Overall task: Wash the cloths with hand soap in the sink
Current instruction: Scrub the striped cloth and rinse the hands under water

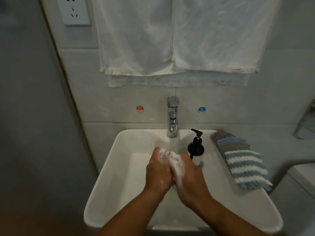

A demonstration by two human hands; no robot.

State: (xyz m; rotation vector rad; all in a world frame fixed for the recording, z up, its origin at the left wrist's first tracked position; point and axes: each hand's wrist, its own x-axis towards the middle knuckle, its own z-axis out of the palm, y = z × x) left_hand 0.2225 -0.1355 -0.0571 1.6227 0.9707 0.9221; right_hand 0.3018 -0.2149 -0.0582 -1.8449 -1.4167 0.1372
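so lather works in, my left hand (158,169), right hand (189,178) clamp fingers round soapy cloth (177,165) over sink (109,167).

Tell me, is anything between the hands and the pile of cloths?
Only the soap bottle, beside the right hand, which grips a soapy cloth with the left hand; the near striped cloth looks unobstructed.

A dim, pale tiled wall (281,99) (a socket (73,10) at its upper left) has white towels (136,40) hanging on it.
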